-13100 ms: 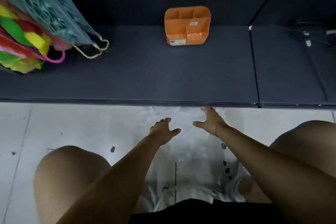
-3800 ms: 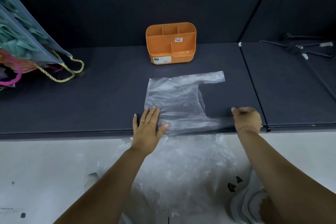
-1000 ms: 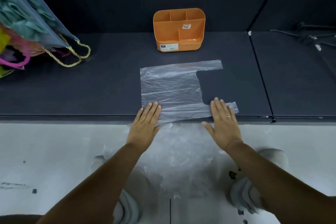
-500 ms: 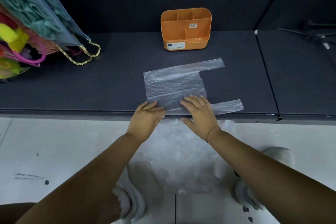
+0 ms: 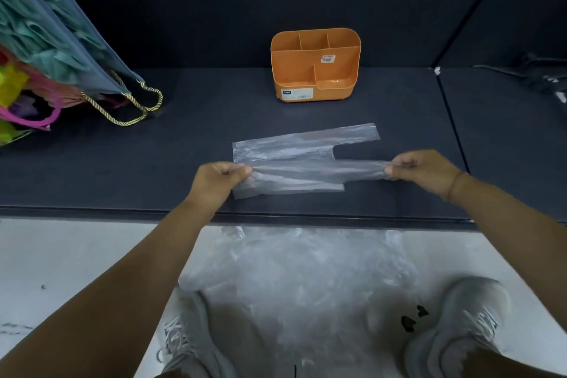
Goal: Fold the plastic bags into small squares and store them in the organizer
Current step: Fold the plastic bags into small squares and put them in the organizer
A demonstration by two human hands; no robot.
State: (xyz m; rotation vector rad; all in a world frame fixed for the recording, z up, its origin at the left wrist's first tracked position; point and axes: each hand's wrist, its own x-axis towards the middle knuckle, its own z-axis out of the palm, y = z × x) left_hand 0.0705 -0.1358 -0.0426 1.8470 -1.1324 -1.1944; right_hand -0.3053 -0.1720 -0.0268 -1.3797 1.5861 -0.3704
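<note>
A thin, clear, crinkled plastic bag (image 5: 294, 159) lies on a dark shelf (image 5: 153, 169) in front of the orange organizer (image 5: 314, 70), its near edge lifted, the left hand (image 5: 214, 182) and right hand (image 5: 426, 172) each pinching one end between curled fingers, with more clear bags (image 5: 306, 279) heaped on the pale floor (image 5: 61, 255) farther from the organizer.

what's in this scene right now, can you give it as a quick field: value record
shelf: dark, flat
plastic bag: clear, near long edge lifted and taut, far half flat on the shelf
left hand: pinches the bag's near left corner
right hand: pinches the end of the near handle
organizer: orange, upright at the shelf's back, compartments look empty
bag pile: clear plastic on the floor between the shoes
gift bags: far left of the shelf, rope handles
</note>
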